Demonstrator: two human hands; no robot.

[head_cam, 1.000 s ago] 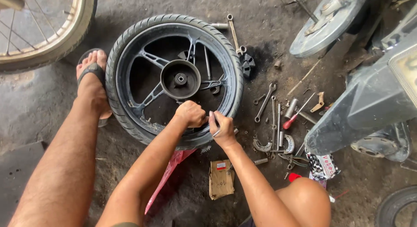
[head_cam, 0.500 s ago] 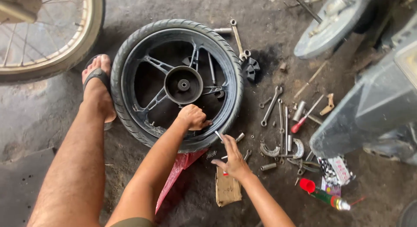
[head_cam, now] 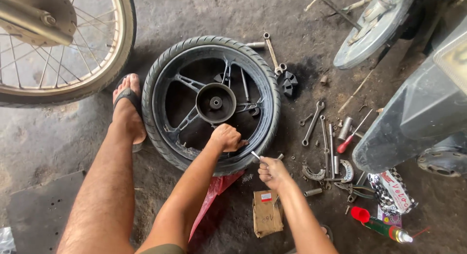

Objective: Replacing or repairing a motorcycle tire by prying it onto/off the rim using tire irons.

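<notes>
Head view: the left hand (head_cam: 226, 137) is closed on the inner rim of the wheel (head_cam: 214, 103), which lies flat on the floor. The right hand (head_cam: 272, 170) has come off the tyre since a second ago and now grips a small metal tool (head_cam: 256, 155) just beside the tyre's near edge. Right of it lie three wrenches (head_cam: 313, 122), one red screwdriver (head_cam: 351, 137), and one box (head_cam: 267, 212) below.

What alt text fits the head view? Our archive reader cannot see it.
A person's left hand presses on a black motorcycle wheel lying flat on the floor, while the right hand grips a thin metal tool beside its tyre. Wrenches lie scattered to the right.
</notes>
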